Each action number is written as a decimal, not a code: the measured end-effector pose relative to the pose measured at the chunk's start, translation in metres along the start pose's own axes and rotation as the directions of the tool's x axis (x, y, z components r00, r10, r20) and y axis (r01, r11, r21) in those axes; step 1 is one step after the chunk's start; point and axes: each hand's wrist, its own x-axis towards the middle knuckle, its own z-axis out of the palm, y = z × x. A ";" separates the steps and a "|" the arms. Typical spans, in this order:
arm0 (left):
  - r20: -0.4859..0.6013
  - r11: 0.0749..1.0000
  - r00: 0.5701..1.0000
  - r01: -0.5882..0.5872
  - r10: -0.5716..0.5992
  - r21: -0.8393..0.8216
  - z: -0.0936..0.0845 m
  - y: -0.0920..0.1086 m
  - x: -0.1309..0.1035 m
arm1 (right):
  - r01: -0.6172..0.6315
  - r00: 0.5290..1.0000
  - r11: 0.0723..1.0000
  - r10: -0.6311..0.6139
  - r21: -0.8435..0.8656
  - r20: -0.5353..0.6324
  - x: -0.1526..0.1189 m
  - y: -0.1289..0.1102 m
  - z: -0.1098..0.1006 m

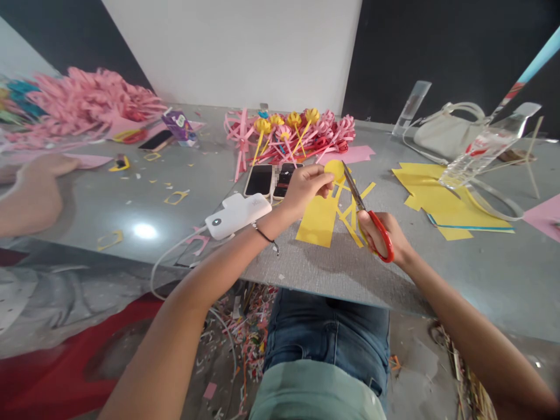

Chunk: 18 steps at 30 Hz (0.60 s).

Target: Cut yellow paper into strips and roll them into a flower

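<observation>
Pinched in the fingers of my left hand (pixel 307 185) is a round yellow paper disc (pixel 334 171). My right hand (pixel 385 233) grips scissors (pixel 381 236) with red handles, their blades pointing up and away beside the disc's right edge. The blades look closed or nearly so. Below both hands lie a yellow paper sheet (pixel 321 219) and several narrow yellow paper strips (pixel 349 224). Behind my left hand, two phones (pixel 259 180) rest on the table, and a white power bank (pixel 238 214) with a cable lies left of my wrist.
Pink and yellow paper flowers (pixel 301 131) are heaped at the back. Rightward are yellow sheets (pixel 455 198), a plastic bottle (pixel 487 146) and a white handbag (pixel 450 131). Another person's hand (pixel 39 186) is at far left, near a purple carton (pixel 179 127) and pink paper strips (pixel 96 99).
</observation>
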 end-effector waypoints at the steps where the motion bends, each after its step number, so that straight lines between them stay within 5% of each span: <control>1: -0.002 1.000 1.000 -0.004 0.004 -0.004 0.000 0.000 0.000 | -0.001 1.000 1.000 0.001 -0.003 -0.002 0.000 0.000 0.000; 18: -0.013 1.000 1.000 0.016 -0.016 -0.006 -0.003 0.001 0.001 | 0.045 0.999 0.999 -0.045 -0.023 0.005 0.001 0.001 -0.003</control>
